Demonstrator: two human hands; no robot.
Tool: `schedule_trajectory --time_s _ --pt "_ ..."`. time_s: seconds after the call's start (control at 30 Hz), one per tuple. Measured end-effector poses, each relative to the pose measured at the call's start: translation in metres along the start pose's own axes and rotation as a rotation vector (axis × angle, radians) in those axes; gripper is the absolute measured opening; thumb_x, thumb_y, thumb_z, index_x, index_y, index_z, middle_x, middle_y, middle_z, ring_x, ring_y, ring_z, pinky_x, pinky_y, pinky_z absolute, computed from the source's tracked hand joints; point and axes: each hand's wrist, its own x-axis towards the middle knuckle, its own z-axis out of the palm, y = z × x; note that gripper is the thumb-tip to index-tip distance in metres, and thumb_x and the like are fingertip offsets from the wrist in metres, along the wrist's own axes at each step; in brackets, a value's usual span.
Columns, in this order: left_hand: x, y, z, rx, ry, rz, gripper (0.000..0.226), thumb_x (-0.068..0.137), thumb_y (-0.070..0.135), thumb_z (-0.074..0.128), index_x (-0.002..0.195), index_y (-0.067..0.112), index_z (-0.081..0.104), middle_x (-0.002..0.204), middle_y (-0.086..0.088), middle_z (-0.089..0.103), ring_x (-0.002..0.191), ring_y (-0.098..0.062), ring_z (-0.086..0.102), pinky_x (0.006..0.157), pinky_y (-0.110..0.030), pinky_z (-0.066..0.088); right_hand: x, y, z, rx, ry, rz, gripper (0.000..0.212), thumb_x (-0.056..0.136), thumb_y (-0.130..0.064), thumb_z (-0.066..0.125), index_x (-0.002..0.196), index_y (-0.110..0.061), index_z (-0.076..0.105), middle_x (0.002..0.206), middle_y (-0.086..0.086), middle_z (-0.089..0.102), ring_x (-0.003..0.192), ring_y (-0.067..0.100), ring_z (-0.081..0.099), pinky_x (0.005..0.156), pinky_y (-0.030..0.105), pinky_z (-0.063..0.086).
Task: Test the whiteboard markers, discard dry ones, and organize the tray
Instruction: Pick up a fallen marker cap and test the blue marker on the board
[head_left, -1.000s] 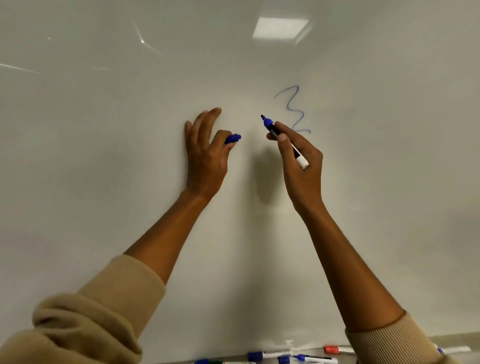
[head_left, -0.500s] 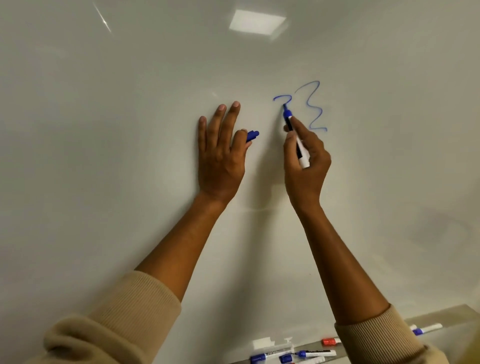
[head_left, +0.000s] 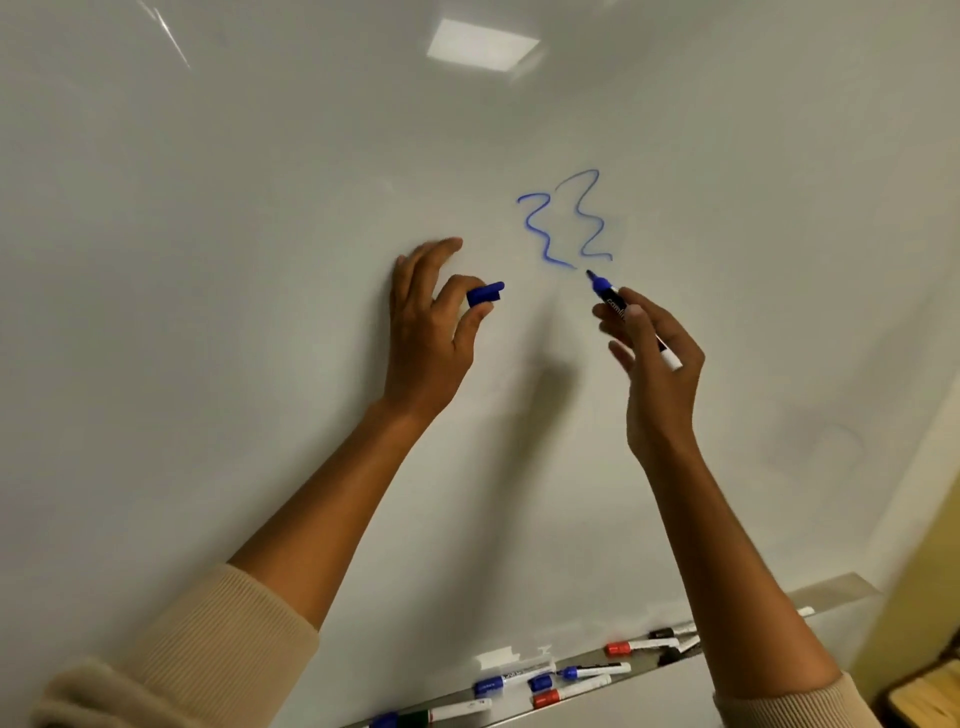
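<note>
My right hand (head_left: 655, 364) grips an uncapped blue marker (head_left: 609, 297), its tip pointing up-left just off the whiteboard (head_left: 260, 312), below two blue squiggles (head_left: 566, 223). The left squiggle is darker than the right one. My left hand (head_left: 428, 332) pinches the blue cap (head_left: 485, 294) between thumb and forefinger, close to the board. Along the bottom runs the metal tray (head_left: 831, 597), where several capped markers lie: blue ones (head_left: 592, 671), red ones (head_left: 631, 647) and a black one (head_left: 670, 632).
A ceiling light reflects on the board (head_left: 483, 45) at the top. A yellow wall (head_left: 919, 597) borders the board on the right, with a wooden surface (head_left: 930, 696) at the bottom right corner.
A second, darker blue squiggle has been drawn left of the first. My right hand has since lowered and lifted the tip off the board. My left hand's fingers have curled away from the board.
</note>
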Motion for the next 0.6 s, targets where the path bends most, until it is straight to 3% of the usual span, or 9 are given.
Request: schedule_trajectory --time_s 0.1,0.23,0.4,0.6 --pt "-0.019 0.015 -0.009 -0.237 -0.056 -0.114 0.020 0.095 0.021 0.061 0.109 0.008 0.066 0.126 -0.004 0.059 0.120 -0.020 0.051 0.101 -0.032 0.043 -0.022 -0.011 -0.006 0.154 -0.100 0.090 0.035 0.103 -0.030 0.046 0.096 -0.014 0.076 0.092 0.009 0.077 0.087 0.025 0.073 0.093 0.040 0.051" --pt "-0.042 0.035 -0.024 -0.467 -0.206 -0.335 0.017 0.096 0.022 0.061 0.111 0.016 0.064 0.104 0.014 0.064 0.096 -0.001 0.058 0.083 -0.018 0.047 -0.048 -0.014 -0.010 0.233 -0.134 0.155 0.051 0.105 -0.029 0.038 0.081 -0.015 0.080 0.079 0.007 0.075 0.073 0.023 0.070 0.091 0.043 0.051" --pt "-0.070 0.044 -0.039 -0.575 -0.368 -0.425 0.014 0.096 0.025 0.059 0.109 0.024 0.065 0.099 0.006 0.072 0.096 -0.015 0.067 0.084 -0.023 0.052 -0.077 -0.001 -0.009 0.109 -0.173 0.184 0.048 0.106 -0.029 0.039 0.084 -0.015 0.079 0.082 0.011 0.076 0.077 0.029 0.072 0.091 0.040 0.053" --pt "-0.110 0.035 -0.072 -0.581 -0.539 -0.504 0.016 0.095 0.017 0.061 0.110 0.017 0.066 0.088 0.002 0.070 0.080 -0.017 0.067 0.081 -0.022 0.055 -0.106 0.024 -0.003 0.076 -0.280 0.315 0.048 0.107 -0.026 0.037 0.088 -0.009 0.077 0.075 0.016 0.072 0.082 0.029 0.071 0.091 0.039 0.053"
